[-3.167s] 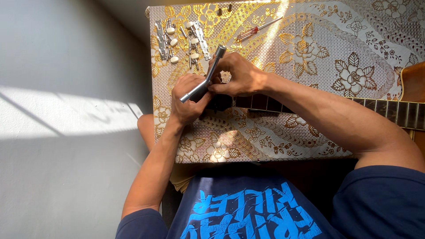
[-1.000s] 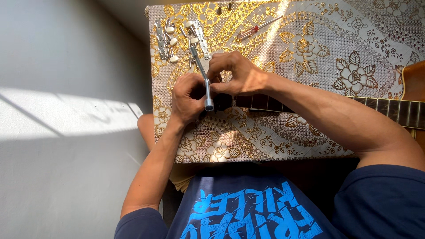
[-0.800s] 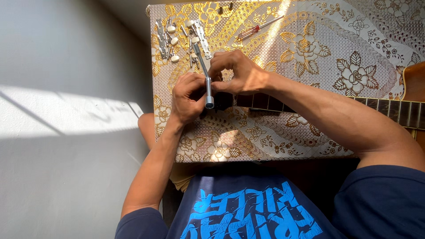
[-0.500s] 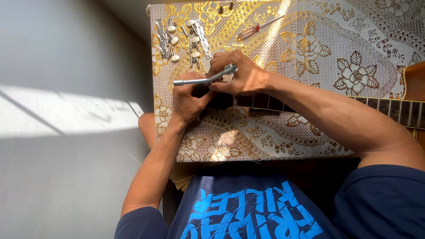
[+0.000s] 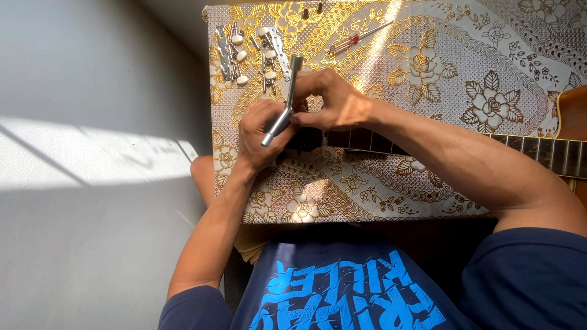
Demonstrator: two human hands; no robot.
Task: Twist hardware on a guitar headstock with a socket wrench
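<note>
1. Head view: just left of the frame's centre, your left hand [image 5: 260, 135] was cupped over the end of the guitar neck [image 5: 465, 143], fingers curled against it.
2. Your right hand [image 5: 333, 101] pinched a silver metal tool [image 5: 282, 101], which stood tilted between both hands.
3. At upper left, on the gold floral tablecloth [image 5: 428, 55], lay loose tuning pegs [image 5: 251, 52]; a red-handled screwdriver [image 5: 358, 38] lay just right of them.
</note>
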